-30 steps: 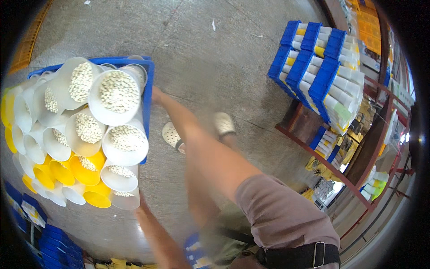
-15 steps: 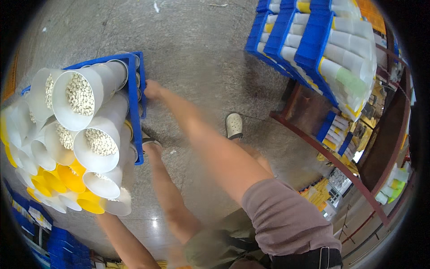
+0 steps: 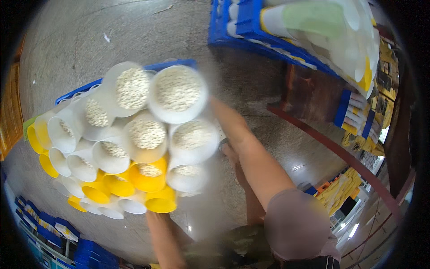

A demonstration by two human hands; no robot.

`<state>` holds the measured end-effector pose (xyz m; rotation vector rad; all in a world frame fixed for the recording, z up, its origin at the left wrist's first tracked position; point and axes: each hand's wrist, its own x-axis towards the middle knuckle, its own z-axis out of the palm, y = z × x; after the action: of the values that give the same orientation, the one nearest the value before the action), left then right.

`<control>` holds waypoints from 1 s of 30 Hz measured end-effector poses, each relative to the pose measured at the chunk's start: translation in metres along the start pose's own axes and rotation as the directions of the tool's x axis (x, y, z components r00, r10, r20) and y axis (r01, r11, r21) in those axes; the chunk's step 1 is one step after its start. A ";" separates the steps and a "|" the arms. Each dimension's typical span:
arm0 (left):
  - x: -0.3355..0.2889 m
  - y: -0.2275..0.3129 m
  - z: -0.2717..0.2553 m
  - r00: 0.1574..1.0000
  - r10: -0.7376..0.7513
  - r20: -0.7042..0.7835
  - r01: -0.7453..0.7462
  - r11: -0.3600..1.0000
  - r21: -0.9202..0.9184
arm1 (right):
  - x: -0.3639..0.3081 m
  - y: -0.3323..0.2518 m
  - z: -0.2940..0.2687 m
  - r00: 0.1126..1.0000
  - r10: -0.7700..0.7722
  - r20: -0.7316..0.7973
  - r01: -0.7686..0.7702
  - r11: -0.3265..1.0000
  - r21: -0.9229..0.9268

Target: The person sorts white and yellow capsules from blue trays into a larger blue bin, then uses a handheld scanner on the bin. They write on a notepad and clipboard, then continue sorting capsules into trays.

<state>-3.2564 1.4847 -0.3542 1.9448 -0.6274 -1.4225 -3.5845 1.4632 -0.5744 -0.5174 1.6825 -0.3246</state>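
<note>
A blue crate (image 3: 74, 93), mostly hidden by its load, is at the left of centre. Stacked on their sides in it are several white tubular cups (image 3: 179, 117) and some yellow cups (image 3: 160, 201), mouths facing me. Small white pieces (image 3: 178, 89) fill many of them. My right forearm (image 3: 251, 154) reaches to the load's right side, where the hand is hidden behind the cups; half a second ago it was closed on the crate's edge. My left forearm (image 3: 163, 242) goes up under the lowest cups, which cover that hand and its fingers.
More blue crates (image 3: 249, 20) with white and yellow cups stand at the upper right. Below them a dark red metal bar (image 3: 327, 141) runs diagonally. Blue crates (image 3: 92, 254) are at the lower left. An orange-brown slatted surface (image 3: 11, 107) lines the left edge.
The loaded crate has swung right in view and turned so that more cup mouths face me. My right hand has gone behind the cups. The crates at upper right look nearer.
</note>
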 end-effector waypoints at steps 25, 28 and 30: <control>-0.241 -0.147 0.195 0.967 -0.207 0.150 0.197 0.977 0.082 | -0.332 0.282 -0.250 0.836 0.434 -0.334 -0.089 0.709 0.700; -0.256 -0.154 0.204 0.960 -0.233 0.155 0.223 0.972 0.079 | -0.345 0.293 -0.252 0.817 0.466 -0.340 -0.067 0.662 0.747; -0.262 -0.157 0.209 0.951 -0.253 0.180 0.242 0.967 0.079 | -0.353 0.297 -0.251 0.803 0.487 -0.343 -0.052 0.631 0.774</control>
<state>-3.5331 1.7304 -0.3431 2.0019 -0.5251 -1.7780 -3.8357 1.8786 -0.3745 0.5168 1.9280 -0.9350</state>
